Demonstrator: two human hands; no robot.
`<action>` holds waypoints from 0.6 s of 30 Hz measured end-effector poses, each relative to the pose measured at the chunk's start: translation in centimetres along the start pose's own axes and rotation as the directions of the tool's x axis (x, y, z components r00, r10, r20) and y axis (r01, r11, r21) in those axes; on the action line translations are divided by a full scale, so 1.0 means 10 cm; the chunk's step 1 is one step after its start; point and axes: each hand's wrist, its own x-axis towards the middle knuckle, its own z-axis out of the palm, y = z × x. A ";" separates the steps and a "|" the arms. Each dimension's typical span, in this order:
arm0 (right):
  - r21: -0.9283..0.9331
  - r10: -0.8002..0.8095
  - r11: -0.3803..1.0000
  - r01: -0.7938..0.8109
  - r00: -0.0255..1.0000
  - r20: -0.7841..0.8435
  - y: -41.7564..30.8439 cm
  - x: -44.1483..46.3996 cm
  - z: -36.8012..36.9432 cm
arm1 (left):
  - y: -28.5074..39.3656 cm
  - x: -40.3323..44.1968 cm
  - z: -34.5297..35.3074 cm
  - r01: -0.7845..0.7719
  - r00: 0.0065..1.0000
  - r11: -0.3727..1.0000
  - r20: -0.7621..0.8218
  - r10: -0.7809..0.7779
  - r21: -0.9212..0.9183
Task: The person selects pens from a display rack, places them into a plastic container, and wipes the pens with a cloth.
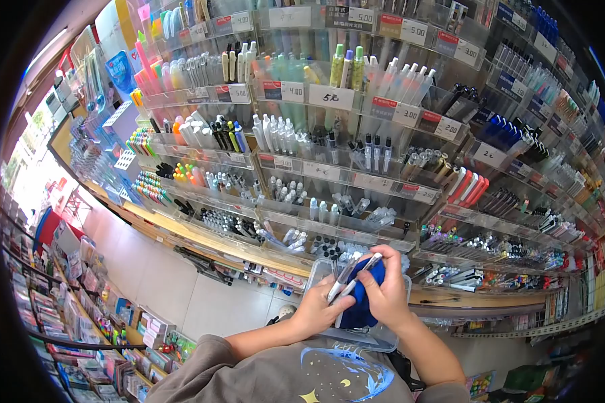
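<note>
Close to my chest, my left hand is closed around the lower ends of a couple of slim white-and-grey pens. My right hand grips a dark blue cloth, its thumb pressed near one pen's upper part. Both hands are over a clear plastic box, which is partly hidden by them and the cloth. What supports the box is hidden. Straight ahead, just beyond the pens, clear-barrelled pens lie in the lower rack compartments.
A tiered clear acrylic pen rack with price tags curves around in front. Its wooden ledge runs along the left. Shelves of packaged goods stand at the lower left, across a tiled floor.
</note>
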 end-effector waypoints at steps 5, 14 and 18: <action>0.132 0.032 0.991 -0.028 0.999 -0.029 0.06 -0.03 -0.08 | 0.10 0.00 -0.03 0.130 0.990 0.969 0.077 -0.116 -0.212; 0.020 -0.075 0.997 0.079 0.984 -0.161 -0.05 0.00 -0.07 | 0.00 0.02 0.03 0.028 0.998 0.976 0.054 -0.016 -0.218; -0.346 -0.173 0.927 0.143 0.983 -0.055 0.05 -0.04 -0.01 | 0.03 0.00 0.03 0.105 0.994 0.981 0.054 -0.097 -0.165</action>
